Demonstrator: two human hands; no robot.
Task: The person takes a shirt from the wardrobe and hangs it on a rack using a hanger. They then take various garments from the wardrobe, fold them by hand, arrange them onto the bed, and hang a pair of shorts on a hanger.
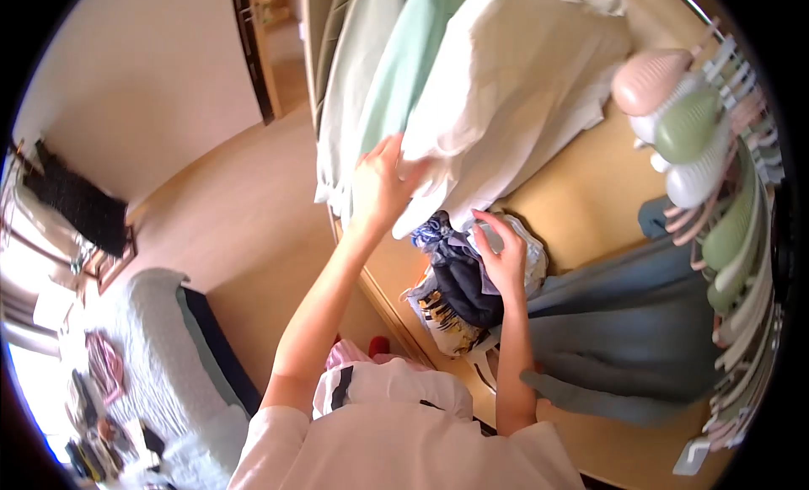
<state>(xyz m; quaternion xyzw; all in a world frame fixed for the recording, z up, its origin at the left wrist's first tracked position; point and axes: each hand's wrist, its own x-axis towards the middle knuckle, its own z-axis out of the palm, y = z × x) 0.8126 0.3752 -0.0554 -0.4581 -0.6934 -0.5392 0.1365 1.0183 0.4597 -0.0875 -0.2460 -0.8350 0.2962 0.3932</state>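
My left hand [383, 187] is against the near edge of a hanging white garment [514, 77], thumb and fingers apart. Just below the garment's lower corner is my right hand [504, 258], its thumb and forefinger spread with nothing seen between them. A pile of folded and bunched clothes [463, 292], dark blue, patterned and white, lies on the wooden closet floor [590, 195] under both hands. Beside the white garment hang a mint green one [404, 60] and a pale one [358, 77]. A dark grey-blue garment [624, 321] hangs to the right of my right forearm.
Pink, green and white hangers [699, 128] crowd the rail along the right. A bed [160, 347] with clothes on it stands at lower left. Farther back are a rack with a black garment [76, 203] and a doorway [274, 52].
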